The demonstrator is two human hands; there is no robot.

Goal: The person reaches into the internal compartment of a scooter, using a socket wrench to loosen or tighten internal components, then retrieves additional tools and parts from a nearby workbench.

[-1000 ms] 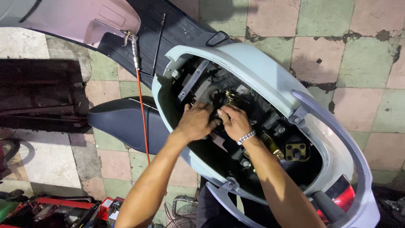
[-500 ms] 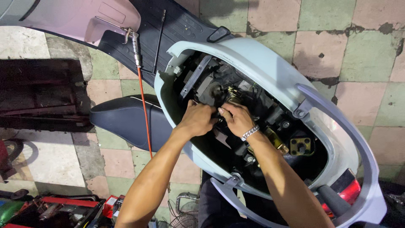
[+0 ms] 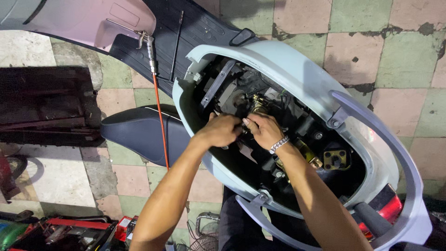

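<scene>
Reaching into the open scooter body (image 3: 297, 79), both hands (image 3: 246, 131) curled, knuckles up, on engine parts (image 3: 253, 103) — grip unclear.

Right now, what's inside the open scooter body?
Inside the pale blue scooter body: dark engine parts, a brass-coloured fitting, wiring. The left hand and right hand cover whatever they're gripping.

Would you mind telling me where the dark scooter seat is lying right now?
In the head view, the seat lies on the tiled floor, left of the open scooter body, just behind the orange hose.
</scene>
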